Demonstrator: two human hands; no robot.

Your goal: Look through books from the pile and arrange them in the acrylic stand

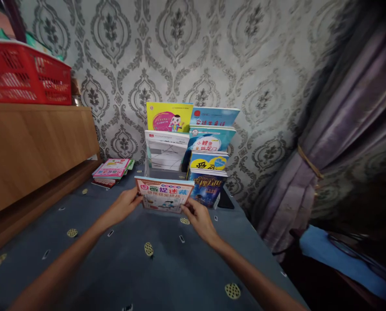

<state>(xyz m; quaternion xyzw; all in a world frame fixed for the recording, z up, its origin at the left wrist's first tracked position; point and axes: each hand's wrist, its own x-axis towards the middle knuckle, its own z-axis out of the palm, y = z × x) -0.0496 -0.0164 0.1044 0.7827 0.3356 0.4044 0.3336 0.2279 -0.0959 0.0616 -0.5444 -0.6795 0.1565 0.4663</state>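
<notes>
Between my two hands is a thin children's book point(165, 199) with a colourful cover, its front facing me. My left hand point(128, 203) grips its left edge, fingers closed. On the right edge my right hand point(199, 218) pinches it near the lower corner. Just behind it stands a tiered book rack point(163, 173). A yellow book point(160, 113) and a white book point(167, 137) fill the rack's left column. Its right column holds a light blue book point(225, 116), a teal book point(227, 136), a yellow-and-blue book point(209, 162) and a dark blue book point(207, 188).
A stack of thin books point(112, 169) lies at the left on the dark patterned cloth point(121, 259). A wooden cabinet point(37, 147) carries a red basket point(27, 73). Beside the rack lies a flat black object point(226, 199). A tied curtain point(306, 147) hangs at the right.
</notes>
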